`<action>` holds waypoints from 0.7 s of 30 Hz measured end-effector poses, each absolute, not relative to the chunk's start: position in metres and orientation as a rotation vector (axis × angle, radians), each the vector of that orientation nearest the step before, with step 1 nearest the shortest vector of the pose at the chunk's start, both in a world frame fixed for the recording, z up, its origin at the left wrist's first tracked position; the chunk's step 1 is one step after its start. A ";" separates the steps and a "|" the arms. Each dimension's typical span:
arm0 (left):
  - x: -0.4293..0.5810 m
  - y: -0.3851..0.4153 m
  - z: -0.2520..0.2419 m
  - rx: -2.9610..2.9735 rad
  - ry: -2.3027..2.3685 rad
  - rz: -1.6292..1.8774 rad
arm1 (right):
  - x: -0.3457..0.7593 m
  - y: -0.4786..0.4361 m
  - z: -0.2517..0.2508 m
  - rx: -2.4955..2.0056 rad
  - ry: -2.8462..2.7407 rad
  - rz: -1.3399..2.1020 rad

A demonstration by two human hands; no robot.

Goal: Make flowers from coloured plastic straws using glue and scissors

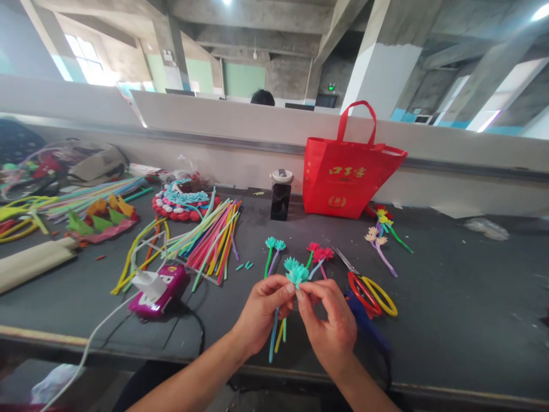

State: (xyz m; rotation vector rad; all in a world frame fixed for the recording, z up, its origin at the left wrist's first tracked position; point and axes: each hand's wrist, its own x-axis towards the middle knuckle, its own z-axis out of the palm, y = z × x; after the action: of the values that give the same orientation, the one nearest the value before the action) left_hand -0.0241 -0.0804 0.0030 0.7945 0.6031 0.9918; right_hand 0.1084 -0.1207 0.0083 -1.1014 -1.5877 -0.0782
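A turquoise pipe-cleaner flower [295, 272] is held upright between both hands above the table. My left hand [263, 309] is closed around its base, thumb pressed against the fingers. From the other side, my right hand [328, 317] pinches just under the petals. Blue, yellow and green stems [274, 335] hang below my left hand; whether they join this flower is hidden. Behind the hands lie small teal flowers [275, 244] and red flowers [320, 253] on stems. To the right of my right hand rest scissors [373, 294] with red and yellow handles.
Loose pipe cleaners [218, 237] are spread at left, near a purple power strip [160, 292] with a white plug. A black bottle [281, 200] and a red bag [351, 177] stand at the back. Finished flowers [380, 237] lie at right. A low partition [223, 117] borders the table.
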 end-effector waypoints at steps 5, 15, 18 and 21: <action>-0.024 -0.080 0.002 0.810 0.618 0.991 | 0.108 -0.121 0.009 -1.121 -1.552 -0.001; -0.022 -0.082 0.001 0.825 0.628 0.982 | 0.109 -0.120 0.009 -1.146 -1.524 0.072; -0.022 -0.082 0.001 0.824 0.622 0.974 | 0.108 -0.119 0.009 -1.153 -1.503 0.077; -0.023 -0.081 0.002 0.774 0.602 0.955 | 0.108 -0.120 0.009 -1.152 -1.489 0.097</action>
State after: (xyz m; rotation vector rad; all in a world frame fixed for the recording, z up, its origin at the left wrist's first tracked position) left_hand -0.0232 -0.0807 0.0023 0.7744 0.6021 0.9551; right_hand 0.1076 -0.1196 0.0091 -1.1517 -1.4887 0.0965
